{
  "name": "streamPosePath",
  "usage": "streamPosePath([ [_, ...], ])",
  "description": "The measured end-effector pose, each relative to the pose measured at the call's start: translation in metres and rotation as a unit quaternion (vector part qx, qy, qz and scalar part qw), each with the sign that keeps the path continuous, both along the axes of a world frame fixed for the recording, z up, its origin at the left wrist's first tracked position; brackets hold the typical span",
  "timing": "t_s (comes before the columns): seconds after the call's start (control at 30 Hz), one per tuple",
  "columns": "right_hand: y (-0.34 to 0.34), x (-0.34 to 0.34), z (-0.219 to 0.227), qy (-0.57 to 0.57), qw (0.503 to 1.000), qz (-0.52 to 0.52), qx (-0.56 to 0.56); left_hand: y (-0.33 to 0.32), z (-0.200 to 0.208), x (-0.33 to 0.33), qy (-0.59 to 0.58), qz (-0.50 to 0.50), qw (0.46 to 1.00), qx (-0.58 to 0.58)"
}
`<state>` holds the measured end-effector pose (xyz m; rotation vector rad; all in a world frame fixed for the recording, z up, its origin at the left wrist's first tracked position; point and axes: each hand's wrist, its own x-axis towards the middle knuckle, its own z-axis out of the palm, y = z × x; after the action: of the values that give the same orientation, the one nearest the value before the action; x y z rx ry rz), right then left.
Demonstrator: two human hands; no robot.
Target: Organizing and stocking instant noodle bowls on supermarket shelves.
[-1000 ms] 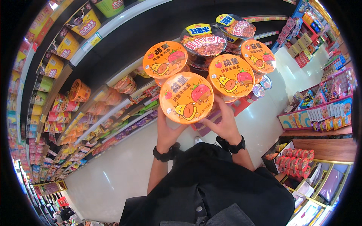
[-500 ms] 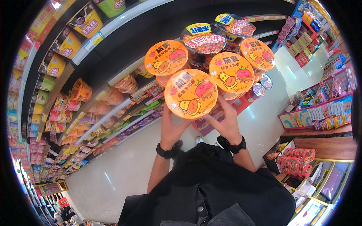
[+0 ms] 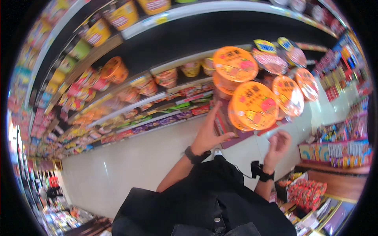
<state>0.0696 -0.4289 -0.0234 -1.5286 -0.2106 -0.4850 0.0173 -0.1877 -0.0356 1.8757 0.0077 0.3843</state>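
Note:
Stacked instant noodle cups with round orange lids stand on top of a display in front of me. The nearest noodle cup [image 3: 255, 106] has another cup showing beneath it. Beside its lower left side is my left hand [image 3: 209, 133], thumb and fingers spread, holding nothing. Whether a fingertip touches the display there, I cannot tell. My right hand [image 3: 278, 144] is off the cups, just below and right of the stack, with loosely bent, slightly blurred fingers and nothing seen in them. Behind stand another orange-lidded cup [image 3: 235, 63] and dark noodle bowls [image 3: 271, 63]; two more orange-lidded cups [image 3: 288, 95] sit to the right.
A long shelf [image 3: 157, 92] of noodle cups and packets runs along the left and far side. A lone orange cup [image 3: 114, 70] sits on an upper shelf. At right are a snack stand [image 3: 334, 151] and red-orange packs [image 3: 308, 193]. The pale tiled floor [image 3: 118, 169] lies between.
Both hands have come off the front noodle cup, which now sits in the stack. My right hand has drawn away to the right. The view has turned, shifting the stack rightward.

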Motion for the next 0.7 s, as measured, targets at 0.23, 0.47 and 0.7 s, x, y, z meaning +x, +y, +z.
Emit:
streamPosePath([
  [0.23, 0.065, -0.025, 0.041, -0.128, 0.99, 0.049, -0.019, 0.085, -0.002, -0.063, 0.032, 0.059, 0.997, -0.033],
  [0.47, 0.194, -0.059, 0.046, -0.1, 0.971, 0.212, -0.033, 0.177, -0.009, -0.133, 0.005, 0.176, 0.983, -0.043],
  [0.7, 0.282, -0.092, 0.044, -0.062, 0.95, 0.307, -0.007, 0.249, -0.018, -0.185, 0.001, 0.283, 0.955, -0.085],
])
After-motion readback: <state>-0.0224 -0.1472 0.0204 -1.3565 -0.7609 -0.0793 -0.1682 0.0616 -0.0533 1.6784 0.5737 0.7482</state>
